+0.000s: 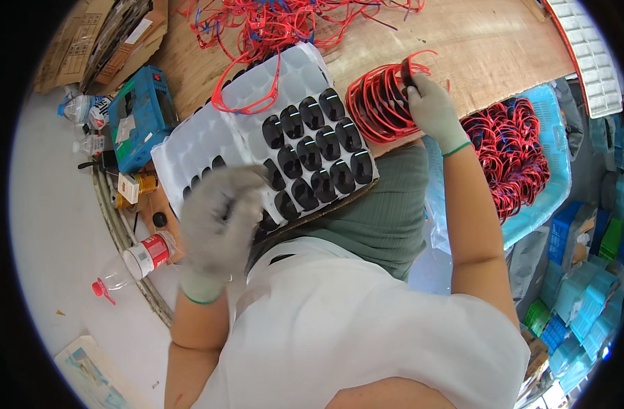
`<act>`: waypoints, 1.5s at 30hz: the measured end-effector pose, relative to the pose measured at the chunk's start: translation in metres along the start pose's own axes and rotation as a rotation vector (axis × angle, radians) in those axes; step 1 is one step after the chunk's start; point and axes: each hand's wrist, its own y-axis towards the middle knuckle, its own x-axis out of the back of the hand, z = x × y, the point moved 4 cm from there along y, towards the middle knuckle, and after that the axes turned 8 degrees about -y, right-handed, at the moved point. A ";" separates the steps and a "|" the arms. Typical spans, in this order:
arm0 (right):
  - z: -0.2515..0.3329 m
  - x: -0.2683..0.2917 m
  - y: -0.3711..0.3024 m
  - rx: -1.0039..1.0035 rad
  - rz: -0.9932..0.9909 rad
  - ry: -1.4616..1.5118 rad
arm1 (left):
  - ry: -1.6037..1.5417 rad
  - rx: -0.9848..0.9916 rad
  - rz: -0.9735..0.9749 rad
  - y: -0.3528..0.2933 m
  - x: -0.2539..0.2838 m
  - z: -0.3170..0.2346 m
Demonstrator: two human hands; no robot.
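Observation:
Both my hands wear pale grey gloves. My right hand is closed at the right end of a row of red sunglasses, its thumb and fingers around a dark lens there. The row stands on edge along the table's near side. My left hand, smeared by motion, hovers over the near left part of the white moulded tray; its fingers cannot be made out clearly. Rows of dark lenses sit in the tray's pockets. One loose red glasses frame lies across the tray's far part.
A tangled heap of red frames lies on the wooden table. On the right, a light blue crate holds many red frames. A blue-green box, a plastic bottle and cardboard are to the left.

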 end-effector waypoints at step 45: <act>0.120 0.009 -0.020 0.185 -0.110 0.026 | -0.681 0.035 -0.112 -0.119 0.042 0.020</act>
